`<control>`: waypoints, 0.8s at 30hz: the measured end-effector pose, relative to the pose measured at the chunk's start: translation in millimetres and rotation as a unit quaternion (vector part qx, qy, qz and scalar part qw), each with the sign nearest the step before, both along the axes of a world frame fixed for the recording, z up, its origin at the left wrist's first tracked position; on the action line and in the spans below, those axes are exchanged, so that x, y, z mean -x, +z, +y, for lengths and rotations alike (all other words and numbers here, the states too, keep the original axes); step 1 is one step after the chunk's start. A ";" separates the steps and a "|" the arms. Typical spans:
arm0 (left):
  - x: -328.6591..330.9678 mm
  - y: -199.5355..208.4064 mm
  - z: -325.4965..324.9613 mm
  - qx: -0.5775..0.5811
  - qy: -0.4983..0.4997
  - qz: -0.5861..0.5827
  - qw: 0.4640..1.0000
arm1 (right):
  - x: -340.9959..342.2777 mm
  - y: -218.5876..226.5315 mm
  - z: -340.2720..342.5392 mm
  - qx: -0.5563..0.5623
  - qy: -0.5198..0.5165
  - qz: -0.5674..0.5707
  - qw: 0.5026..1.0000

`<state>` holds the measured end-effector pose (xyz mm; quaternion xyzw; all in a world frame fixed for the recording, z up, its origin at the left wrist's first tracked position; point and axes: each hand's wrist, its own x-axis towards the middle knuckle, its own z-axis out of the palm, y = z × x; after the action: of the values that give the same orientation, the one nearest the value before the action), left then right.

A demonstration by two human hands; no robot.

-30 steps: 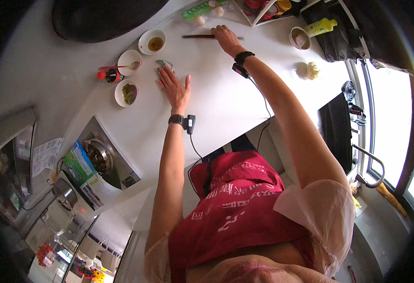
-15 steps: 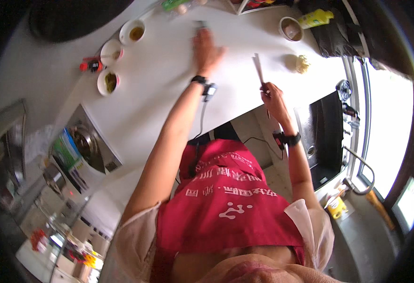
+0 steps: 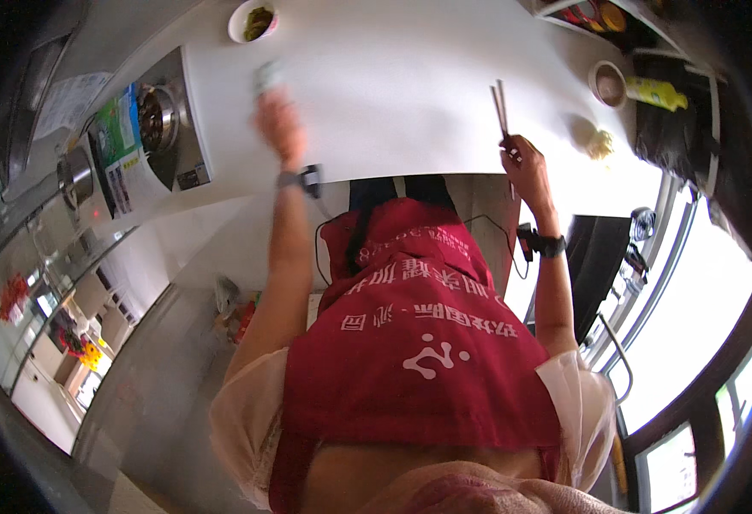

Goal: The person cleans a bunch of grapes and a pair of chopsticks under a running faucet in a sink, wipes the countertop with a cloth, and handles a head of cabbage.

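Observation:
My right hand (image 3: pixel 527 164) is closed around a pair of chopsticks (image 3: pixel 501 107), whose tips point away from me over the white counter (image 3: pixel 393 94). My left hand (image 3: pixel 280 128), smeared by motion, reaches out at the left over the same counter. At its fingertips is a small pale greenish object (image 3: pixel 266 75), too blurred to name. Farther out, beyond that hand, stands a white bowl (image 3: pixel 237 24) with dark green food in it. A little heap of pale yellow shreds (image 3: pixel 600 144) lies to the right of the chopsticks.
A bowl with pinkish contents (image 3: pixel 607 84) and a yellow bottle (image 3: pixel 657 92) are at the far right. To the left, a metal pot (image 3: pixel 158 118) sits beside a green-and-blue package (image 3: pixel 117 128). A dark cooktop-like panel (image 3: pixel 594 270) lies right of my right forearm.
My left hand has swung left and nearer to me with the small object at its fingers. The whole view has turned leftward. My right hand still grips the chopsticks.

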<state>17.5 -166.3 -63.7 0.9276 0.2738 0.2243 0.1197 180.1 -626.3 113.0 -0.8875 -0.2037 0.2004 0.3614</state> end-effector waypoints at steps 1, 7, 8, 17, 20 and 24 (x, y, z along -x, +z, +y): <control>61.7 -18.7 43.3 -0.022 0.013 -0.014 1.000 | -0.1 -2.7 8.3 0.001 -0.005 0.000 1.000; 151.9 -11.4 58.1 0.033 0.231 0.093 0.968 | 12.3 -15.9 24.4 -0.032 -0.001 0.060 0.998; 129.6 0.0 41.6 0.046 0.246 0.085 0.964 | 12.7 -19.7 22.9 -0.021 0.000 0.039 0.999; -70.5 22.4 -72.2 0.045 -0.135 0.107 0.984 | 58.4 -40.9 -5.0 -0.056 -0.101 0.016 0.993; -134.2 5.3 -111.3 0.032 -0.259 0.082 0.962 | 89.8 -44.3 -22.0 -0.030 -0.175 0.044 0.983; -202.4 -18.2 -172.4 0.021 -0.360 0.072 0.930 | 122.5 -30.0 -40.7 0.008 -0.254 0.057 0.966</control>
<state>219.9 -338.7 -82.0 0.9748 -0.0657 0.0933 0.1916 57.5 -667.0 83.1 -0.8999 0.0506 0.1543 0.4047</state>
